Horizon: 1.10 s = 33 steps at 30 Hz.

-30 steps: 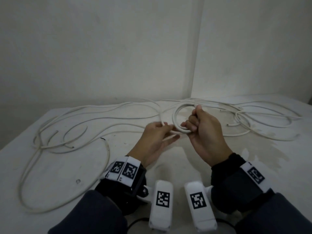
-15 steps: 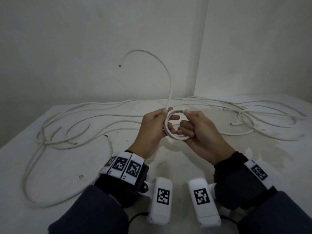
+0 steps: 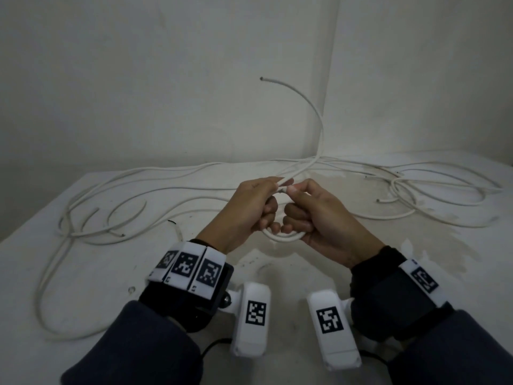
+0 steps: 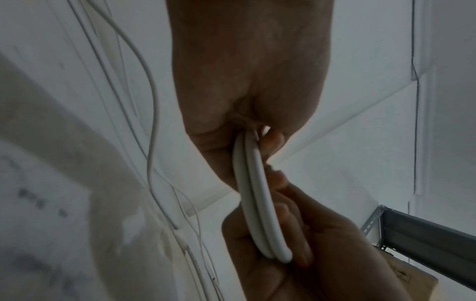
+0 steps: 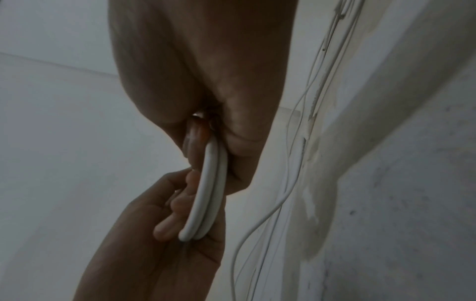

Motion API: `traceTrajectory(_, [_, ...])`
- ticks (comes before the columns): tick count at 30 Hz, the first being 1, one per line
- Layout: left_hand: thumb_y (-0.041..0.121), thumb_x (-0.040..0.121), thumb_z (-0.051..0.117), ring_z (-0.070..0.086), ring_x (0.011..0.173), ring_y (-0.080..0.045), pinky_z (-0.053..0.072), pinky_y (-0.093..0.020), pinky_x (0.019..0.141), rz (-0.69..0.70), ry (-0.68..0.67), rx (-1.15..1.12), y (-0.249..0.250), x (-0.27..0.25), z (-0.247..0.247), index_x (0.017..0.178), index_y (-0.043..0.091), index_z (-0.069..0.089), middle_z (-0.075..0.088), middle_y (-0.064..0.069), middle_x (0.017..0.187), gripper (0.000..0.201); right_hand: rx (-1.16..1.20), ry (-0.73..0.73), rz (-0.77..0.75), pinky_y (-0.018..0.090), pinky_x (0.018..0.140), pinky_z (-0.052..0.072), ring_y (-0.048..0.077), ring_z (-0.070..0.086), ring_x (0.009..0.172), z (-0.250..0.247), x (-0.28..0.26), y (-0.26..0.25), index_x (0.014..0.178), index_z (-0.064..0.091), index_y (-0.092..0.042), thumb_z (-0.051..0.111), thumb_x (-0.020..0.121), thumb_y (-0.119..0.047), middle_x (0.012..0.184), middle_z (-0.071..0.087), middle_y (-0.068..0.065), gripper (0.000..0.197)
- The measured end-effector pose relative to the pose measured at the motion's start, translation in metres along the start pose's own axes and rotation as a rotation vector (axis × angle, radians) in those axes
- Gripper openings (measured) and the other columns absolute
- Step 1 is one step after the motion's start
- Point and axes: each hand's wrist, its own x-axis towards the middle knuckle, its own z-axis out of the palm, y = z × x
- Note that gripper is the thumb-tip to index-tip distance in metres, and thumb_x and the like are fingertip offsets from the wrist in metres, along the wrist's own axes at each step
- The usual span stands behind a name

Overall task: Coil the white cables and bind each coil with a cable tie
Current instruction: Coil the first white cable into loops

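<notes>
A small coil of white cable point(image 3: 283, 237) hangs between both hands above the table; two turns lie side by side in the wrist views point(image 4: 260, 203) point(image 5: 208, 195). My left hand point(image 3: 249, 209) grips the coil's left side, fingers curled round it. My right hand point(image 3: 313, 215) grips its right side, thumb and forefinger pinching the top. The cable's free tail point(image 3: 319, 115) arcs up in front of the wall, its cut end pointing left. No cable tie is visible.
Several loose white cables point(image 3: 116, 207) sprawl over the white table point(image 3: 83, 273), more tangled at the right point(image 3: 433, 195). Walls meet in a corner close behind. A grey metal shelf rail point(image 4: 425, 230) shows in the left wrist view.
The coil gained a turn and tightened between both hands. The free tail lifted off the table and swung up and rightward in front of the wall. Both hands came closer together.
</notes>
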Motion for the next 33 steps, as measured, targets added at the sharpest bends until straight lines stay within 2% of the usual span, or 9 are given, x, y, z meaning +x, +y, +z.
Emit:
traceTrajectory(5, [0.016,0.095,0.047,0.032,0.042,-0.014,0.038,-0.023,0.043,0.023,-0.012,0.086,0.005,-0.003,-0.001,0.096,0.001,0.069,0.048,-0.008,0.069,0.027,-0.099,-0.018,-0.013,0.023,0.043,0.038,0.007,0.027,0.037,-0.001,-0.001,-0.001,0.089,0.042,-0.009,0.045,0.100,-0.009,0.049,0.044,-0.004,0.011])
traceTrajectory(10, [0.014,0.093,0.046,0.023,0.041,-0.010,0.029,-0.019,0.040,0.019,-0.021,0.088,0.006,-0.002,0.003,0.109,0.000,0.068,0.029,-0.001,0.060,0.030,-0.019,-0.044,0.002,0.021,0.041,0.035,0.006,0.023,0.037,-0.002,0.001,0.000,0.084,0.045,-0.009,0.046,0.099,-0.009,0.045,0.026,-0.006,0.016])
traceTrajectory(14, [0.022,0.097,0.050,0.027,0.039,-0.005,0.031,-0.018,0.039,0.071,-0.052,0.132,0.005,-0.003,0.000,0.111,0.006,0.069,0.037,0.013,0.048,0.028,0.034,-0.049,0.000,0.019,0.040,0.033,0.005,0.020,0.039,0.000,0.000,-0.002,0.083,0.049,-0.008,0.045,0.099,-0.009,0.048,0.021,-0.006,0.017])
traceTrajectory(20, [0.015,0.097,0.048,0.024,0.037,-0.004,0.026,-0.015,0.036,-0.048,-0.142,-0.074,0.002,0.000,-0.005,0.114,0.007,0.067,0.044,0.001,0.064,0.027,-0.004,-0.063,-0.021,0.018,0.040,0.032,0.004,0.023,0.037,0.002,-0.003,-0.003,0.078,0.052,-0.003,0.044,0.099,-0.005,0.043,0.031,-0.007,0.023])
traceTrajectory(23, [0.014,0.097,0.046,0.023,0.036,-0.002,0.020,-0.014,0.036,-0.117,-0.161,-0.176,0.001,0.001,-0.006,0.110,0.010,0.068,0.045,0.003,0.062,0.026,0.005,-0.085,-0.032,0.018,0.040,0.034,0.003,0.025,0.037,0.003,-0.004,-0.003,0.087,0.046,-0.005,0.042,0.099,-0.004,0.042,0.042,-0.010,0.013])
traceTrajectory(25, [0.012,0.098,0.043,0.022,0.037,-0.002,0.018,-0.014,0.038,-0.115,-0.148,-0.181,0.001,0.001,-0.006,0.110,0.010,0.067,0.043,0.003,0.061,0.027,0.049,-0.090,-0.025,0.019,0.041,0.035,0.004,0.024,0.037,0.003,-0.003,-0.003,0.096,0.040,-0.010,0.043,0.099,-0.005,0.043,0.040,-0.009,0.006])
traceTrajectory(29, [0.012,0.100,0.043,0.023,0.040,-0.003,0.020,-0.013,0.035,-0.053,-0.065,-0.186,0.000,0.004,-0.005,0.116,-0.001,0.062,0.039,0.002,0.061,0.028,0.294,-0.065,0.022,0.023,0.047,0.040,0.007,0.027,0.041,0.001,-0.002,-0.005,0.102,0.042,-0.022,0.050,0.084,-0.003,0.054,0.034,-0.001,0.028])
traceTrajectory(31, [0.013,0.100,0.042,0.023,0.038,-0.002,0.019,-0.012,0.035,-0.039,-0.033,-0.268,-0.002,0.006,-0.006,0.111,0.001,0.063,0.038,0.000,0.064,0.026,0.412,-0.098,0.026,0.027,0.055,0.046,0.011,0.035,0.046,0.000,-0.003,-0.007,0.113,0.049,-0.026,0.048,0.079,-0.001,0.062,0.044,0.006,0.042])
traceTrajectory(33, [0.015,0.100,0.041,0.023,0.036,-0.001,0.019,-0.012,0.035,-0.025,0.006,-0.367,-0.004,0.007,-0.008,0.107,0.003,0.063,0.039,-0.001,0.065,0.026,0.498,-0.168,0.008,0.032,0.066,0.052,0.016,0.051,0.059,0.000,-0.004,-0.008,0.121,0.053,-0.021,0.040,0.078,0.000,0.079,0.059,0.014,0.050])
